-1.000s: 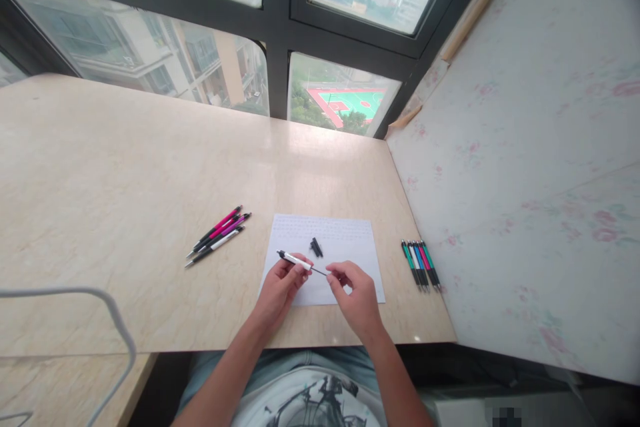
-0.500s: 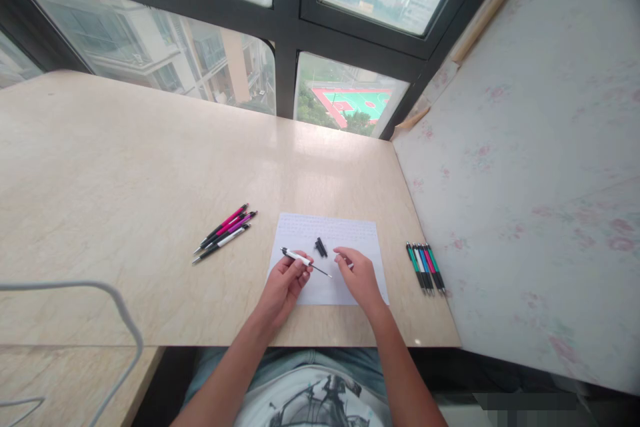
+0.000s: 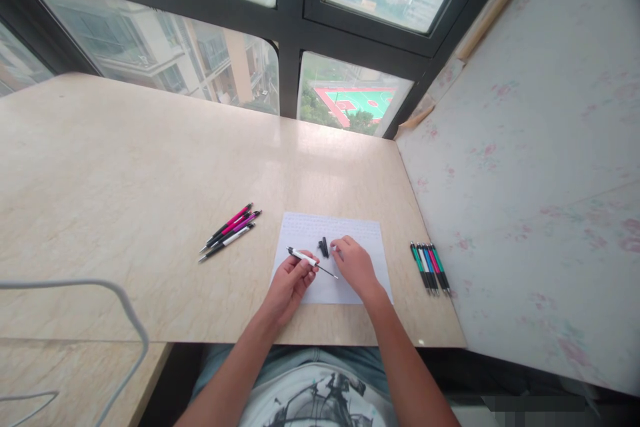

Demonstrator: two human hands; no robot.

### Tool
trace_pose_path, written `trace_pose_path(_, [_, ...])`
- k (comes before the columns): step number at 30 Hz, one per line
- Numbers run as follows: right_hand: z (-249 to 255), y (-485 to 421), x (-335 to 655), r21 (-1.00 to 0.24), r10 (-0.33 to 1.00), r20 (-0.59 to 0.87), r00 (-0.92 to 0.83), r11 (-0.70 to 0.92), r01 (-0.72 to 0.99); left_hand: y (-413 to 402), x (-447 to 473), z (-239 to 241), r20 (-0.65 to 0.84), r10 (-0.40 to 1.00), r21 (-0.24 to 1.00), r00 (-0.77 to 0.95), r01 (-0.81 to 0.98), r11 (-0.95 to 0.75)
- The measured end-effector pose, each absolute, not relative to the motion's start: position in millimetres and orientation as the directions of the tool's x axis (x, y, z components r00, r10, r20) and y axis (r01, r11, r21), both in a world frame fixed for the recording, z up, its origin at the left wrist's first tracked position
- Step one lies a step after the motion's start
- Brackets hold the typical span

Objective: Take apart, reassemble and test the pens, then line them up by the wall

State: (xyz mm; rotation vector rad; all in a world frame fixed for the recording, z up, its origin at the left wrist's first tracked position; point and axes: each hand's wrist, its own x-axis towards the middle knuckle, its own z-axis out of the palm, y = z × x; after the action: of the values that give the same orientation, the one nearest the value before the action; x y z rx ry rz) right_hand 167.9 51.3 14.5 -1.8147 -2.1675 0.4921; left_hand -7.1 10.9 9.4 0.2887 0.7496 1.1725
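Observation:
My left hand [image 3: 291, 283] is closed around a white pen barrel [image 3: 303, 257] with a black clip end. A thin refill [image 3: 327, 271] sticks out bare from its lower right end. Two or so small black pen parts [image 3: 324, 247] lie on the sheet of paper [image 3: 320, 293], between the hands and a little beyond them. My right hand [image 3: 354, 263] hovers over the paper just right of these parts, fingers curled and fingertips close together. Whatever the fingertips pinch, if anything, is too small to make out.
Several pens [image 3: 230, 233] with pink, purple and white barrels lie on the tabletop [image 3: 150, 173] to the left. A row of coloured pens [image 3: 430, 268] lies by the right wall [image 3: 525, 180]. A grey cable [image 3: 125, 310] loops at the lower left. Windows stand behind.
My right hand has moved slightly left and away from me, closer to the black pen parts. The left hand still holds the white barrel. The view has shifted a little.

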Motion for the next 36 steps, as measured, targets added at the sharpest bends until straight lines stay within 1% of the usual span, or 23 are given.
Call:
trace_pose_path(5, [12.7, 48.7, 177.4, -0.530, 0.986, 0.036, -0.164, 0.158, 0.833, 11.1, -7.1, 8.4, -0.380, 0.907, 0.573, 0.182, -0.724, 0.385])
trace_pose_path(9, [16.0, 36.8, 185.2, -0.681, 0.991, 0.071, -0.117, 0.134, 0.720, 11.1, -7.3, 4.7, -0.373, 0.914, 0.582, 0.159, -0.727, 0.364])
trace_pose_path(12, [22.1, 20.4, 188.9, -0.812, 0.997, 0.028, -0.072, 0.064, 0.580, 11.4, -7.6, 2.5, -0.368, 0.922, 0.594, 0.119, -0.733, 0.331])
trace_pose_path(15, [30.0, 4.3, 191.7, -0.874, 0.999, -0.042, -0.033, -0.020, 0.485, 11.9, -7.9, 1.8, -0.357, 0.930, 0.607, 0.085, -0.736, 0.300])
trace_pose_path(18, [37.8, -4.8, 193.3, -0.886, 0.998, -0.054, -0.020, -0.039, 0.462, 12.3, -8.0, 2.4, -0.343, 0.937, 0.620, 0.073, -0.731, 0.284])
trace_pose_path(27, [52.9, -4.8, 190.3, -0.865, 0.997, 0.005, -0.077, 0.043, 0.499, 11.4, -5.8, 3.9, -0.337, 0.939, 0.667, 0.075, -0.684, 0.294])
trace_pose_path(36, [56.2, -4.6, 192.9, -0.823, 0.993, 0.042, -0.111, 0.098, 0.560, 11.4, -5.4, 7.9, -0.345, 0.936, 0.677, 0.070, -0.673, 0.300])
